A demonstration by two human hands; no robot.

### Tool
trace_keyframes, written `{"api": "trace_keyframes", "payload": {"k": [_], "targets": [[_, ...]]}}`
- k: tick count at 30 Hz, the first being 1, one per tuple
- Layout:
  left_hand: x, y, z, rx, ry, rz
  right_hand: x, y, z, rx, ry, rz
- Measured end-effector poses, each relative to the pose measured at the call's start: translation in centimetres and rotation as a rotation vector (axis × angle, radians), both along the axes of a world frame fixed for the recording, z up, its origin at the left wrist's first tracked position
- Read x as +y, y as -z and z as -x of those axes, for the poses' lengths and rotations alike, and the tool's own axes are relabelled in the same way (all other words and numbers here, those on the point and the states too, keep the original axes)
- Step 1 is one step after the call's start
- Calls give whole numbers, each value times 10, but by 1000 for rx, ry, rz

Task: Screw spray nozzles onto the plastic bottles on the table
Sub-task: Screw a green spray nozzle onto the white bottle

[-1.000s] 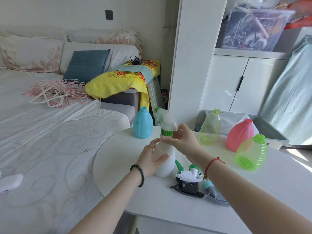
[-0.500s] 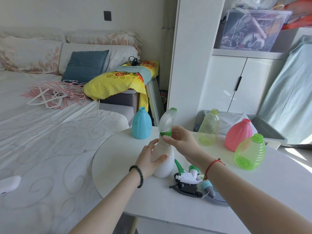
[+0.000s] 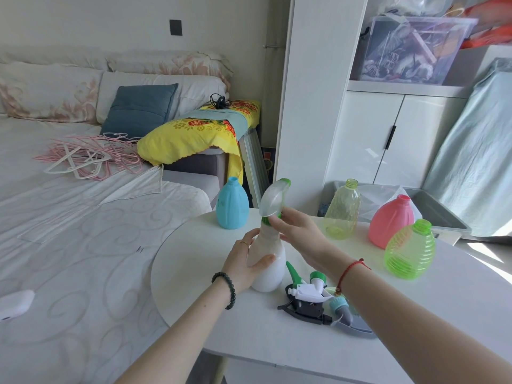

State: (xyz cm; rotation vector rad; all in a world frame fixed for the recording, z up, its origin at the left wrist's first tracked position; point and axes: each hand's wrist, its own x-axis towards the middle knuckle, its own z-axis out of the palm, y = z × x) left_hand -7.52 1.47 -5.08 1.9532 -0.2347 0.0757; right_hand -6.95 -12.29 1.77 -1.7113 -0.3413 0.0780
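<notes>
A white bottle (image 3: 270, 275) stands upright on the white table (image 3: 199, 261). My left hand (image 3: 243, 263) is wrapped around its body. A translucent spray nozzle (image 3: 273, 198) with a green collar sits on its neck, and my right hand (image 3: 300, 234) pinches that collar. Open-necked bottles stand behind: blue (image 3: 232, 207), yellow-green (image 3: 343, 210), pink (image 3: 392, 223) and ribbed bright green (image 3: 409, 250). Several loose spray nozzles (image 3: 311, 296) lie in a pile right of the white bottle, partly under my right forearm.
A bed (image 3: 69, 217) with pink hangers (image 3: 88, 156) lies left of the table. A white cabinet (image 3: 388, 139) and a grey bin (image 3: 432, 214) stand behind it. The table's front edge runs below my forearms.
The nozzle head has turned on the bottle, its tip swinging from the left toward the upper right. My right hand's fingers have shifted on the green collar. My left hand has stayed on the bottle.
</notes>
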Motion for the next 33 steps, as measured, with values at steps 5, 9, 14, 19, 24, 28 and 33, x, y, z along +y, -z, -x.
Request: {"api": "trace_keyframes", "payload": {"k": [5,9,14,19,24,28,33], "targets": [[0,0,1,8,-8,-5,-1,-4,-1,-63,143,22],[1,-1,1,13,-18,-14,-2,-7,3,-78,67,47],[8,-1,3,28,26,8,-6,-14,4,-96,58,122],[20,0,2,8,106,53,-10,-14,3,-80,31,158],[14,2,2,0,62,101,-7,-5,3,-164,200,127],[12,0,0,6,23,8,-4,-4,11,-134,49,112],[12,-4,-1,-29,7,-84,-4,-4,10,-149,174,108]]}}
